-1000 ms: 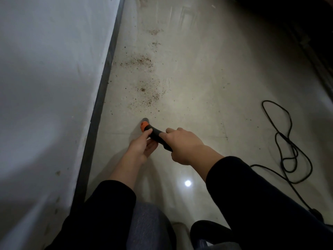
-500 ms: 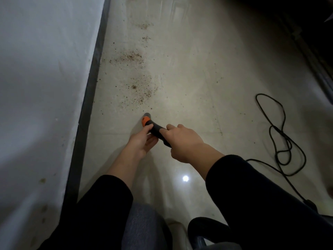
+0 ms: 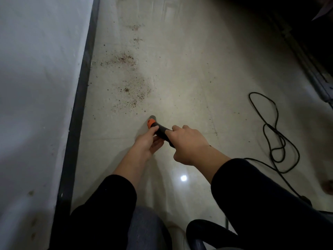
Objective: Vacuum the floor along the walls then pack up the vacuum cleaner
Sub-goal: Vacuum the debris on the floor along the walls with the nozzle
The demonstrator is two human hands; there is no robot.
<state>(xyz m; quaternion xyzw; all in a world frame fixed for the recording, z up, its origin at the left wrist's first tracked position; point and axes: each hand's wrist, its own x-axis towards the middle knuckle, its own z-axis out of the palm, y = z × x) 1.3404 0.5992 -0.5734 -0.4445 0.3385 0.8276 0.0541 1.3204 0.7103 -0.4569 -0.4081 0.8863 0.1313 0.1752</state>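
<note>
Both hands are stretched forward and down over the floor (image 3: 198, 69), black sleeves pushed back from the wrists. The right hand (image 3: 189, 143) is wrapped knuckles-up round the black tube (image 3: 161, 131), fingers fully curled on it. The left hand (image 3: 146, 143) takes the tube further forward, fingers curled beneath and thumb pressed on top, just behind the orange tip (image 3: 151, 123). The tube slants toward the skirting (image 3: 79, 109), its tip low over the floor and well out from the skirting; whether it touches the floor cannot be told. Against half a second ago both grips are the same and the tip is hardly displaced, short of the dirt (image 3: 133, 92); only the view has swung a little. The dirt lies scattered between tip and skirting and runs on ahead along it, some specks right at its foot. The wall (image 3: 36, 87) rises straight behind the skirting. On the far side from the skirting bare floor stretches wide, until the looped cord (image 3: 275, 134) well off to the right. A dark hose (image 3: 207, 230) curves beneath the right sleeve.
</note>
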